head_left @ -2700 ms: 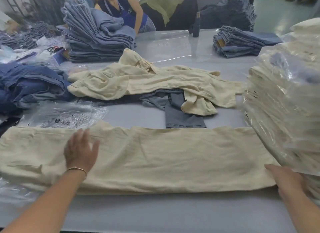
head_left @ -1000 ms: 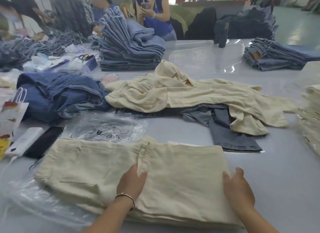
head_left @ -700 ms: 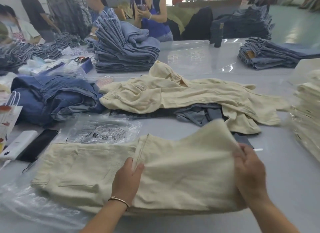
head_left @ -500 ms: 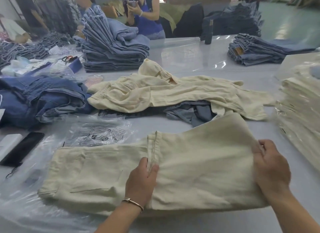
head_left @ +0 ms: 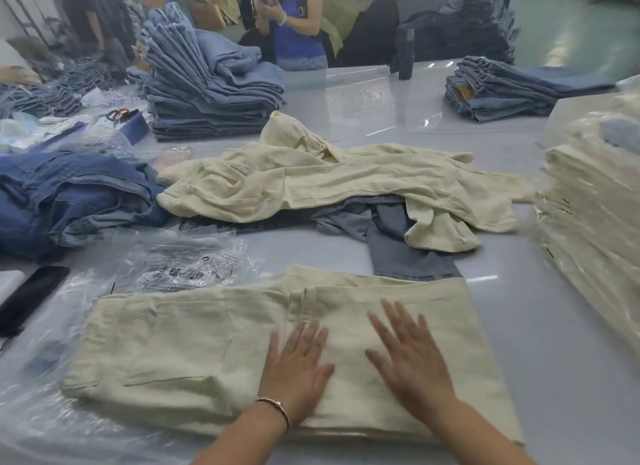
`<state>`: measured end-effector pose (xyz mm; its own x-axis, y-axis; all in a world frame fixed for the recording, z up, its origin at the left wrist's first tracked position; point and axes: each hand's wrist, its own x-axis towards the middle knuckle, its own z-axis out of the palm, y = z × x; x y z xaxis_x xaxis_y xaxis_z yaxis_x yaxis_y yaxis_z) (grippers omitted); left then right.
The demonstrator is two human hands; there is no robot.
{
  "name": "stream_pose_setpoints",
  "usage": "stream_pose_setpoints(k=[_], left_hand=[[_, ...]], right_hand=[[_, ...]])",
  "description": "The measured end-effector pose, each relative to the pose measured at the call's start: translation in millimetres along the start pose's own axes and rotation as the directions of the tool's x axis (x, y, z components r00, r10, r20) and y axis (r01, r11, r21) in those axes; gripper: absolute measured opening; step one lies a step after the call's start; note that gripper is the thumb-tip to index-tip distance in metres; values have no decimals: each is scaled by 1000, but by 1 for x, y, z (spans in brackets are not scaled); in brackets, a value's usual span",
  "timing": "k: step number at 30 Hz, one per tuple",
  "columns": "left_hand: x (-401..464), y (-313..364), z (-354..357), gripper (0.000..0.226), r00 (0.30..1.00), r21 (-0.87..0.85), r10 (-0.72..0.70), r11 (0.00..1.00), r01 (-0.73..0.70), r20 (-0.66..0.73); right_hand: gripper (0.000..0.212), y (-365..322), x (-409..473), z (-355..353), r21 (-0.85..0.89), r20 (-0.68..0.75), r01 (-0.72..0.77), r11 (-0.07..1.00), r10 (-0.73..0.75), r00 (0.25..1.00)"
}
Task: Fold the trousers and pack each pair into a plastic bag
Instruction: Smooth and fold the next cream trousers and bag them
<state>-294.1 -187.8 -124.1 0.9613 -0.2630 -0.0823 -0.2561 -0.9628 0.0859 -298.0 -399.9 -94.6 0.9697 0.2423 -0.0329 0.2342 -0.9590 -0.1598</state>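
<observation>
Trousers (head_left: 214,354) in cream cloth lie part-folded on the near counter (head_left: 540,343), one edge over a clear plastic bag (head_left: 45,419), with the left hand (head_left: 294,364) and right hand (head_left: 408,360) pressed flat on the doubled right half, fingers straight and spread, gripping nothing. Judged progress: the legs are folded over once, at least one further fold and the bagging remain, and a loose cream pair (head_left: 329,184) behind awaits the same, while bagged pairs (head_left: 595,222) stand stacked at right. Half a second earlier the right hand pinched the raised fold edge and the left held the seam; the fold now lies flat under both palms.
</observation>
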Motion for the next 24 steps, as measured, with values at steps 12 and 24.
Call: stream_pose_setpoints(k=[12, 24], left_hand=[[-26, -139, -26, 38, 859, -238, -468, 876, 420, -205], [-91, -279, -39, 71, 378, -367, -924, 333, 868, 54]], right_hand=[[61, -70, 29, 27, -50, 48, 200, 979, -197, 979], [65, -103, 61, 68, -7, 33, 99, 995, -99, 995]])
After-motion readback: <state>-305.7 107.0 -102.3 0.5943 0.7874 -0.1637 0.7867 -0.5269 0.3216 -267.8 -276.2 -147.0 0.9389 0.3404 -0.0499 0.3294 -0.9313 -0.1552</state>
